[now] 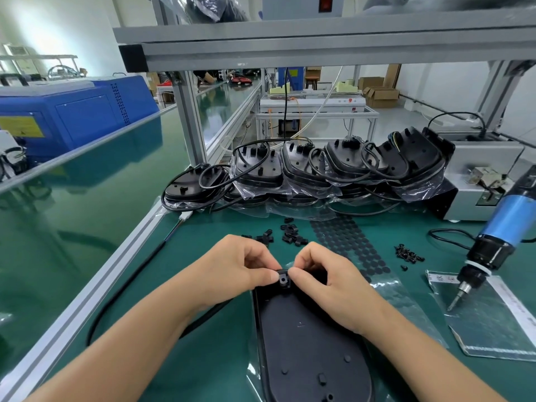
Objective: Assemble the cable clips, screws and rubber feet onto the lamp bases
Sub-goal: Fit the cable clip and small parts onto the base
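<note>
Left hand (240, 265) and right hand (322, 274) pinch cable clip (283, 279) at lamp base (307, 343) edge.

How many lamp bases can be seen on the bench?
6 at least: one lamp base under the hands, five in a row at the back; more may lie beneath.
</note>
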`<state>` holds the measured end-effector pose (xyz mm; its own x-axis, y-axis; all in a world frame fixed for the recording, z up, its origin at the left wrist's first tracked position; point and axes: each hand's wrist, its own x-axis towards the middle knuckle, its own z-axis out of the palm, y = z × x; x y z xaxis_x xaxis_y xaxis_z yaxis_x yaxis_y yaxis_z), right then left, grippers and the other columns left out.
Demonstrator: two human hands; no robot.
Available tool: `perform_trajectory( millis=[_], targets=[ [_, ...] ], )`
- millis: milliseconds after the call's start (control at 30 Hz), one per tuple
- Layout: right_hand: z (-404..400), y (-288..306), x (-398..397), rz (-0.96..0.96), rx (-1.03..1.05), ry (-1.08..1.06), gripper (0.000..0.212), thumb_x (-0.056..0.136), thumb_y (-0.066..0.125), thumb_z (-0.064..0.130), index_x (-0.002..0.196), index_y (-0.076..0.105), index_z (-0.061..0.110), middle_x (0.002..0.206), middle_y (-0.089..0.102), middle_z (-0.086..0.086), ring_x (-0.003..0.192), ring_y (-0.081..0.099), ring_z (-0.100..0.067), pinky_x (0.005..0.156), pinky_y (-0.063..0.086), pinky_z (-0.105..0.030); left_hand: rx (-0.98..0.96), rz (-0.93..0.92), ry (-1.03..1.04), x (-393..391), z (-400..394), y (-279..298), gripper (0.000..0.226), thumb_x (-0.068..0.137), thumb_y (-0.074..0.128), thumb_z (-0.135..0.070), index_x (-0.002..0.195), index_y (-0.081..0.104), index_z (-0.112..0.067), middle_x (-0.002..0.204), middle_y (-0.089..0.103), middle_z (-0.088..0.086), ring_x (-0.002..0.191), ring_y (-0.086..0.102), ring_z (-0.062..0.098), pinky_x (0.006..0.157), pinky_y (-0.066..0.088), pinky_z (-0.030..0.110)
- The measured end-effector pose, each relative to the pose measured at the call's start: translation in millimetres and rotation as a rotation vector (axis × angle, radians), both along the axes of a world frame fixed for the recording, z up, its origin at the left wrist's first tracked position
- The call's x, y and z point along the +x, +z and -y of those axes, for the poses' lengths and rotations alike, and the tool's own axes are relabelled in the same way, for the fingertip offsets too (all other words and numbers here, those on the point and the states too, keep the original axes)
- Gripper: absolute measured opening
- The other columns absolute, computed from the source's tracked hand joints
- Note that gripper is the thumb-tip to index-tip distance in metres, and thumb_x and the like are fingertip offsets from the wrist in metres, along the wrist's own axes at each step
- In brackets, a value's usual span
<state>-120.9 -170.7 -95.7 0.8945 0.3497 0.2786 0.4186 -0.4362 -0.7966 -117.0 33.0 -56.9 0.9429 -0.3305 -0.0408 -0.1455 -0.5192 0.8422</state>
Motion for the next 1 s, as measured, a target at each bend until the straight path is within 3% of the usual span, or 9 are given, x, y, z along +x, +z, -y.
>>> perform_trajectory(
  millis=[100, 267, 400, 567, 667, 867, 933, 1000],
  targets=[
    [-2, 0, 1, -0.017, 0.006, -0.029, 0.011, 0.087, 0.062, 0.032, 0.08, 0.054, 0.03, 0.081, 0.062, 0.011, 0.077, 0.057, -0.007, 0.075, 0.048, -0.029, -0.004, -0.016, 0.002, 2, 4, 0, 0.009, 0.081, 0.075, -0.008, 0.078, 0.074, -0.016, 0.064, 0.068, -0.009, 0.057, 0.057, 0.0, 0.056, 0.043, 0.013],
    [-5, 1, -1, -0.038, 0.021, -0.044, 0.008, 0.087, 0.062, 0.027, 0.082, 0.057, 0.029, 0.082, 0.062, 0.008, 0.078, 0.057, -0.01, 0.077, 0.049, -0.032, 0.079, 0.114, 0.011, 1, 9, 0, 0.015, 0.078, 0.076, -0.012, 0.069, 0.072, -0.023, 0.058, 0.062, -0.013, 0.054, 0.052, 0.0, 0.057, 0.041, 0.012],
    [-4, 1, -2, -0.048, 0.028, -0.048, 0.007, 0.088, 0.062, 0.026, 0.082, 0.061, 0.029, 0.084, 0.063, 0.008, 0.08, 0.058, -0.011, 0.079, 0.048, -0.032, 0.108, 0.079, -0.038, 4, 5, 3, 0.007, 0.08, 0.076, -0.014, 0.078, 0.076, -0.021, 0.059, 0.061, -0.013, 0.056, 0.051, 0.0, 0.057, 0.041, 0.012],
    [-3, -3, -3, -0.054, 0.1, -0.064, 0.004, 0.088, 0.064, 0.029, 0.084, 0.065, 0.029, 0.085, 0.066, 0.01, 0.083, 0.061, -0.006, 0.08, 0.049, -0.026, 0.269, 0.07, -0.1, 4, 3, 19, 0.01, 0.079, 0.079, -0.022, 0.084, 0.078, -0.03, 0.077, 0.073, -0.01, 0.07, 0.065, 0.004, 0.067, 0.051, 0.013],
    [3, -2, 2, -0.022, 0.229, -0.204, 0.011, 0.091, 0.063, 0.025, 0.081, 0.066, 0.025, 0.079, 0.066, 0.013, 0.076, 0.06, -0.002, 0.075, 0.047, -0.024, 0.224, 0.098, -0.1, 10, 13, 37, 0.013, 0.075, 0.081, -0.031, 0.086, 0.077, -0.036, 0.081, 0.074, -0.014, 0.074, 0.067, 0.001, 0.071, 0.051, 0.011],
    [52, 15, 10, 0.193, 0.573, -0.605, 0.017, 0.096, 0.056, 0.02, 0.082, 0.065, 0.019, 0.077, 0.07, 0.006, 0.072, 0.065, -0.007, 0.063, 0.046, -0.013, 0.233, 0.345, -0.107, 38, 124, 31, 0.008, 0.085, 0.071, -0.021, 0.087, 0.078, -0.022, 0.07, 0.07, -0.007, 0.063, 0.059, 0.009, 0.063, 0.047, 0.025],
    [68, 16, 10, 0.224, 0.665, -0.728, 0.015, 0.095, 0.055, 0.021, 0.083, 0.064, 0.019, 0.075, 0.07, 0.007, 0.068, 0.064, -0.006, 0.061, 0.046, -0.012, 0.325, 0.331, -0.168, 49, 163, 18, 0.012, 0.087, 0.068, -0.018, 0.094, 0.078, -0.019, 0.078, 0.069, -0.006, 0.064, 0.056, 0.005, 0.064, 0.043, 0.019],
    [82, 17, 12, 0.232, 0.762, -0.867, 0.015, 0.094, 0.055, 0.021, 0.081, 0.062, 0.018, 0.07, 0.069, 0.01, 0.063, 0.061, -0.005, 0.06, 0.046, -0.013, 0.43, 0.306, -0.242, 59, 192, 5, 0.019, 0.087, 0.067, -0.012, 0.103, 0.075, -0.017, 0.096, 0.072, 0.001, 0.081, 0.062, 0.013, 0.075, 0.047, 0.022]
  ],
)
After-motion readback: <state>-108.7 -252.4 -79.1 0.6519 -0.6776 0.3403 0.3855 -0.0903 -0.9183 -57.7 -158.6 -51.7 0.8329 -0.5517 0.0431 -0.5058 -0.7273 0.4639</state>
